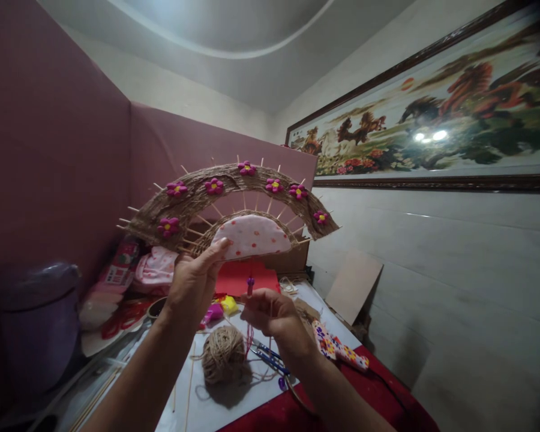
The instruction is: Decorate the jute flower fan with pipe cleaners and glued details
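Left hand point(197, 275) grips the fan point(252, 236) by its lower edge, apparently keeping it upright, while the right hand point(279, 318) pinches a beaded tassel point(251, 282) at six o'clock beneath it, seemingly steadying it.

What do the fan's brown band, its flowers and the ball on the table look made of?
Brown band: likely jute-like twine, matte, with parallel strands showing.
Flowers: perhaps soft clay, fairly smooth magenta, rounded and puffy; stuffed fabric isn't ruled out.
Ball: probably similar twine, dull tan, with wound strands visible.
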### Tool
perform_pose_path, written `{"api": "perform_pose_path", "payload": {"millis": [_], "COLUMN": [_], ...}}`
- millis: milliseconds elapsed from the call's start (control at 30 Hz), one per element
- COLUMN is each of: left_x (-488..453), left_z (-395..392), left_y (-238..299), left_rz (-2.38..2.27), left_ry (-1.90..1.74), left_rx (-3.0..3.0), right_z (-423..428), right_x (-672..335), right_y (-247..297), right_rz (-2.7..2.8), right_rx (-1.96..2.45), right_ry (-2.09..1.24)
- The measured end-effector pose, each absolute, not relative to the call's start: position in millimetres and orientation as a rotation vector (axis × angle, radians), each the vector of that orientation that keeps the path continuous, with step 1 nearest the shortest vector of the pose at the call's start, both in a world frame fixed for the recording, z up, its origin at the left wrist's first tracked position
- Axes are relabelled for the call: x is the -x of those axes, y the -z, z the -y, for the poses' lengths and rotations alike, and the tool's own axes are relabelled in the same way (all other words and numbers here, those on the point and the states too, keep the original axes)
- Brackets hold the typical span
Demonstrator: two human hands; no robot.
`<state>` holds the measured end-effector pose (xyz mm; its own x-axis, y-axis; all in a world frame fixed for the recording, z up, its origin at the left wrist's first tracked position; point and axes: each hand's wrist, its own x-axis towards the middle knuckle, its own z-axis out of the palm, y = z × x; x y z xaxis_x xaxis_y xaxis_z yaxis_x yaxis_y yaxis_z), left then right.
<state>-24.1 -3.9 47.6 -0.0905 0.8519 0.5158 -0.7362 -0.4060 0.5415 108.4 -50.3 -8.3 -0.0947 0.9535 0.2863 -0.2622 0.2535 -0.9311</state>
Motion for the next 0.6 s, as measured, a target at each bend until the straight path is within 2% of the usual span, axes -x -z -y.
{"api": "perform_pose_path", "payload": {"millis": [400, 467, 600], "left_x": [30, 31, 30], "left_z": [1, 1, 2], "left_y": [-51, -52, -53], "left_rz": [-0.097, -0.093, -0.092], "left_ry": [-1.78, -1.78, -1.787], "left_rx": [-0.998, -1.006, -1.01], "right_z": [53, 53, 45], "right_x": [-120, -126, -142], "right_y": [35, 40, 47], "right_rz": [1.258, 1.368, 1.609], "right_rx": [0.853, 0.958, 1.173], "right_ry": [-1.248, -1.148, -0.731]}}
